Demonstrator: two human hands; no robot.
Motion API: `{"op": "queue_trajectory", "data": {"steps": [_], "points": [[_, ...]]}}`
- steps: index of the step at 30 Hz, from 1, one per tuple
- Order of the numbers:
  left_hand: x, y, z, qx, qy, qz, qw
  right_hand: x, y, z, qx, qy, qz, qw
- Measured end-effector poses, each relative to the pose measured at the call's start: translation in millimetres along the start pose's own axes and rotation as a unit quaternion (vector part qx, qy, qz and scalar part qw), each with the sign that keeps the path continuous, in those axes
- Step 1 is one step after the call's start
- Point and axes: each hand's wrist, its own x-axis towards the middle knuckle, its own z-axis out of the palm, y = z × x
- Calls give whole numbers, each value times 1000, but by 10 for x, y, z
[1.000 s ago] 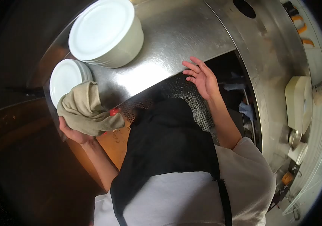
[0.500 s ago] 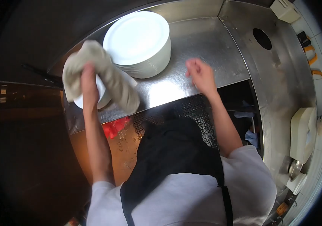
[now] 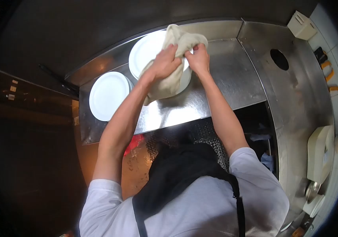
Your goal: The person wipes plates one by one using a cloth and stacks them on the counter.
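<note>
A beige cloth [image 3: 167, 87] drapes over the right side of a tall stack of white plates [image 3: 147, 51] on the steel counter. My left hand [image 3: 165, 63] is closed on this cloth, pressing it against the top plate. At the right rim of that plate, my right hand [image 3: 199, 59] has its thumb and fingers pinched together, right beside the cloth's edge; the cloth partly hides the contact. A lower stack of white plates [image 3: 108, 96] stands to the left, beyond my left forearm.
The steel counter [image 3: 232, 71] continues to the right, where a side surface has a round dark hole [image 3: 279, 59]. A black handle-like object [image 3: 58, 81] lies at the left. Something red [image 3: 134, 144] shows below the counter's front edge. A pale box [image 3: 301, 25] stands at the far right corner.
My left hand and the cloth have moved right, from the lower stack to the tall stack. My right hand has moved up and left to the top plate's rim.
</note>
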Motion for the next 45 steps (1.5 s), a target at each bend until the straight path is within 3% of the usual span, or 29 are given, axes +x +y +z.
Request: {"op": "queue_trajectory", "data": {"steps": [3, 4, 7, 8, 9, 11, 12, 13, 15, 19, 20, 23, 24, 25, 26, 27, 29, 30, 32, 33, 34, 37, 39, 41, 43, 44, 45], "points": [[-414, 200, -84, -107, -36, -19, 993, 112, 85, 26, -54, -21, -20, 998], [-528, 297, -157, -66, -87, -76, 991, 152, 160, 66, -98, 0, -66, 993], [-894, 87, -153, -318, 27, -18, 947, 270, 10, -50, -60, -139, 52, 987], [-1023, -61, -157, -493, 66, -86, 863, 299, -79, -131, -52, -196, 68, 977], [-1175, -177, -174, -647, 97, -149, 741, 313, -89, -175, -45, -228, 84, 969], [-1476, -190, -262, -797, 164, -68, 577, 397, -113, -220, -27, -287, 109, 951], [-1601, -234, -317, -807, 189, -38, 558, 395, -155, -250, -33, -275, 106, 955], [-1696, -279, -358, -816, 215, -12, 536, 393, -177, -250, -52, -197, 83, 975], [-1820, -268, -534, -809, 235, 0, 538, 357, -179, -218, -90, -46, 42, 994], [-1791, -357, -658, -728, 331, 9, 600, 299, -422, -396, 26, -49, 60, 997], [-1689, -120, -738, -672, 391, -7, 629, 275, -422, -363, 42, 9, 13, 999], [-1308, 412, -1066, -526, 357, 55, 770, 137, -699, -458, 75, -31, -63, 995], [-1216, 505, -1173, -366, 325, 25, 872, 44, -855, -508, 78, -54, -105, 990], [-1128, 584, -1271, -191, 279, -8, 941, -72, -1063, -566, 83, -76, -146, 983], [-1014, 674, -1341, 18, 250, 65, 966, -187, -1251, -610, 87, -98, -186, 974], [-903, 753, -1383, 226, 206, 134, 943, -280, -1397, -627, 45, -129, -227, 964], [-767, 835, -1426, 379, 233, 237, 864, -444, -1557, -673, -15, -115, -315, 942], [-760, 943, -1501, 346, 238, 286, 861, -468, -1555, -618, 47, -89, -353, 930], [-812, 1046, -1737, 281, 122, 197, 931, -492, -1537, -514, 166, -45, -426, 888], [-870, 1024, -1802, 240, 64, 144, 958, -538, -1542, -537, 146, -68, -403, 901], [-887, 951, -1857, 237, 79, 127, 960, -577, -1571, -598, 126, -88, -382, 911], [-980, 499, -1884, 22, 149, 45, 988, -649, -1616, -741, 95, -131, -278, 947], [-1117, 216, -1671, -189, 264, 17, 946, -696, -1648, -790, 134, -101, -258, 952], [-1243, -81, -1323, -373, 329, -31, 867, -732, -1675, -778, 140, -66, -253, 955], [-1322, -74, -881, -540, 411, -71, 731, -743, -1645, -675, 144, -43, -253, 956], [-1360, -47, -689, -634, 402, -129, 648, -761, -1650, -617, 157, -29, -238, 958], [-1357, 24, -507, -718, 401, -93, 561, -796, -1651, -554, 166, -18, -223, 960]]}}
